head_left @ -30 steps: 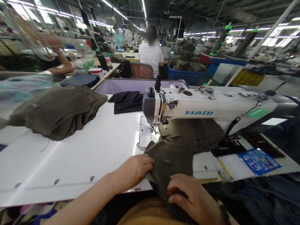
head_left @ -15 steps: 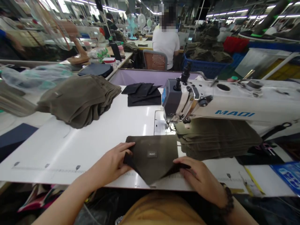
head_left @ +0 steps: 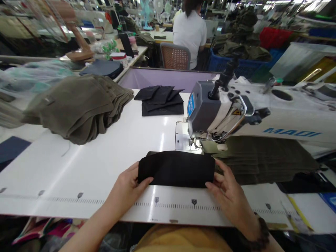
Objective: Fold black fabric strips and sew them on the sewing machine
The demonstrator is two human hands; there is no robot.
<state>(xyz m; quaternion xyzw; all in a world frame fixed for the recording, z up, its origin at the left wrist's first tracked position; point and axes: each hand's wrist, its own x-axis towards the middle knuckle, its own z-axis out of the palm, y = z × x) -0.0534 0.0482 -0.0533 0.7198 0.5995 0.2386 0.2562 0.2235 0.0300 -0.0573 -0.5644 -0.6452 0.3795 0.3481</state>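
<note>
A folded dark fabric piece [head_left: 175,168] lies flat on the white table [head_left: 112,164] just in front of the sewing machine's needle plate [head_left: 183,141]. My left hand [head_left: 128,187] pinches its left edge, thumb on top. At the piece's right edge my right hand [head_left: 227,190] grips it with curled fingers. The white sewing machine [head_left: 236,115] stands directly behind, its head above the fabric's far edge. A stack of olive fabric pieces [head_left: 265,157] lies under the machine arm to the right.
A pile of olive garments [head_left: 78,106] sits at the left. Black fabric pieces [head_left: 160,99] lie behind the machine. A ruler scale [head_left: 157,203] runs along the table's front edge. A person in a white shirt [head_left: 190,33] sits beyond, next to blue crates [head_left: 223,61].
The fabric piece has been turned or folded so its label no longer shows, and now lies as a flat dark strip. Both hands moved to its ends. The view tilted down and closer.
</note>
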